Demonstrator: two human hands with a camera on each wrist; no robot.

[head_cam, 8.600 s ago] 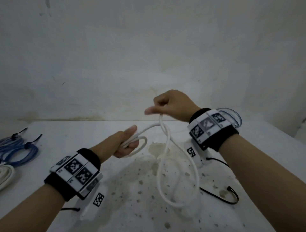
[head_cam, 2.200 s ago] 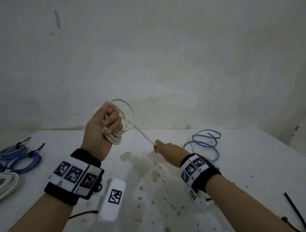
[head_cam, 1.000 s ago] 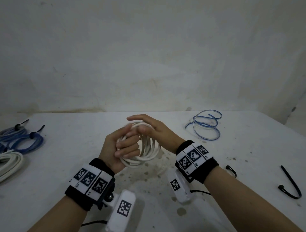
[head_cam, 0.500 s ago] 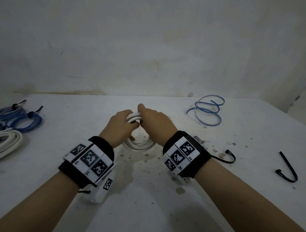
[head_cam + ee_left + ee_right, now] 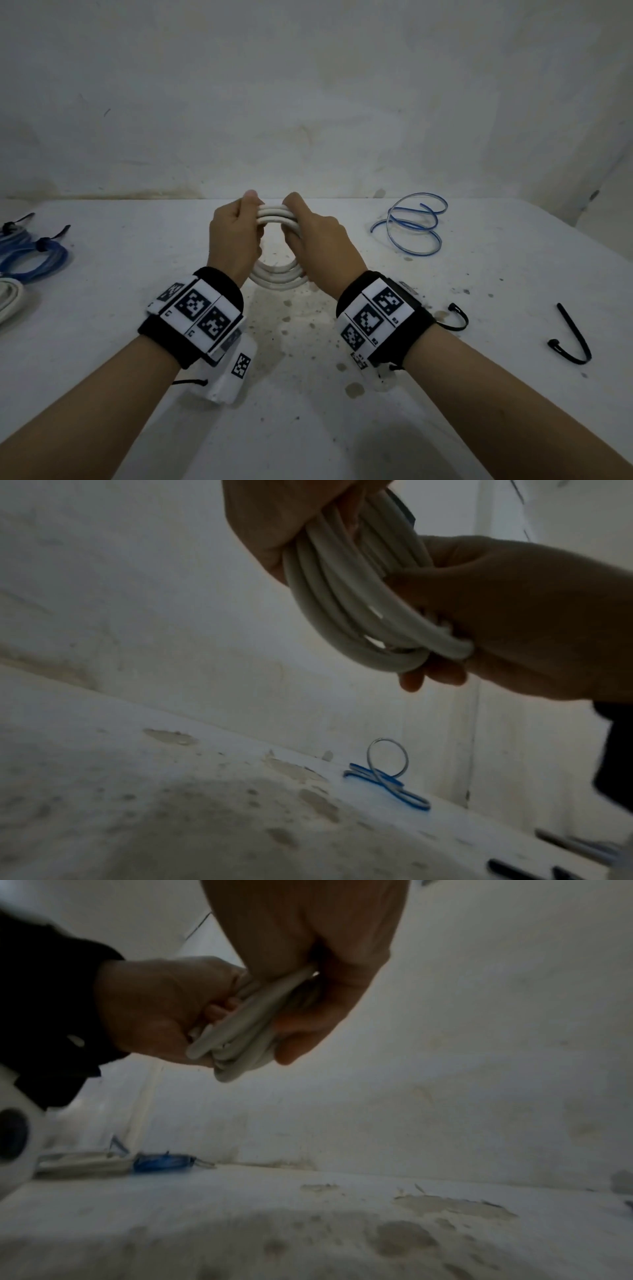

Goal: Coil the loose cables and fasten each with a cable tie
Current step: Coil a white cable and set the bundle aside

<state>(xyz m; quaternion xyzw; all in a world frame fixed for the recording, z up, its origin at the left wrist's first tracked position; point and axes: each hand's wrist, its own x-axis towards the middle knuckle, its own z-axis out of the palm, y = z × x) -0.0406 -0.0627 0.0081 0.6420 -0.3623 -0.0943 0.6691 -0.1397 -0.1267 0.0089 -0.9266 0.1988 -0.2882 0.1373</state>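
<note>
White cable coil: thick white round-section cable wound into a ring of several loops, held upright above the stained white table, between both hands; not tied.
Left hand: left hand on the coil's left side, fingers curled round the loops, thumb up over the top strands; seen too in the right wrist view.
Right hand: right hand on the coil's right side, fingers wrapped round the loops, thumb near the top; in the left wrist view fingertips show under the bundle.
Loose blue cable: thin blue cable in a few slack loops, right of the coil and further back, lying on the table, well apart.
Black cable ties: one curved black plastic tie just right of the right wrist; a second hooked black tie further right of the coil.
Tied bundles: blue coil with black ties and a white coil far left of the white cable coil, at the table edge.
Writing: black-and-white square marker tags on both wristbands; small characters beside them, too small to read.
</note>
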